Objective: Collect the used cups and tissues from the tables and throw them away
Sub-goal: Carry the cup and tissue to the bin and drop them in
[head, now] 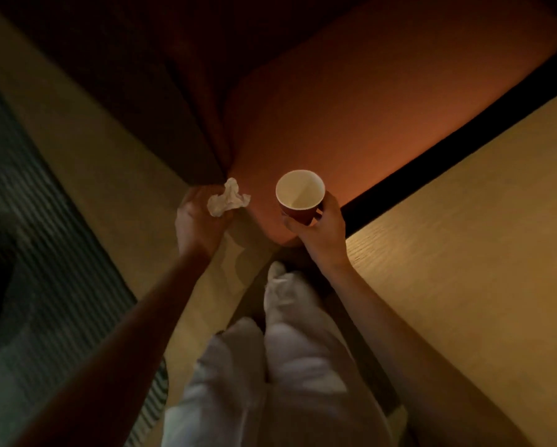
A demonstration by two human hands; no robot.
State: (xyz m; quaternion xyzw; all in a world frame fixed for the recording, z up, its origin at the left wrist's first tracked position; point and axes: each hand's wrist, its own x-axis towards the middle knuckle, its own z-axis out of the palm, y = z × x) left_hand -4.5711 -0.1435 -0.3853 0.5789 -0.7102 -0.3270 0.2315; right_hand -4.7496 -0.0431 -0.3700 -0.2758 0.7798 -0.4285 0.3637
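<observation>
A crumpled white tissue (227, 198) sticks out of my left hand (199, 224), which is closed around it near the middle of the view. To its right, my right hand (319, 233) grips a red paper cup (300, 196) from below and the side. The cup is upright and its pale inside looks empty. Both hands hover above the front corner of an orange seat cushion (383, 108).
A light wooden table (480, 253) fills the right side, its edge close to my right forearm. A dark seat back (135, 91) and pale wooden floor (93, 150) lie on the left, with a striped rug (45, 253) further left. My legs in light trousers (270, 366) are below.
</observation>
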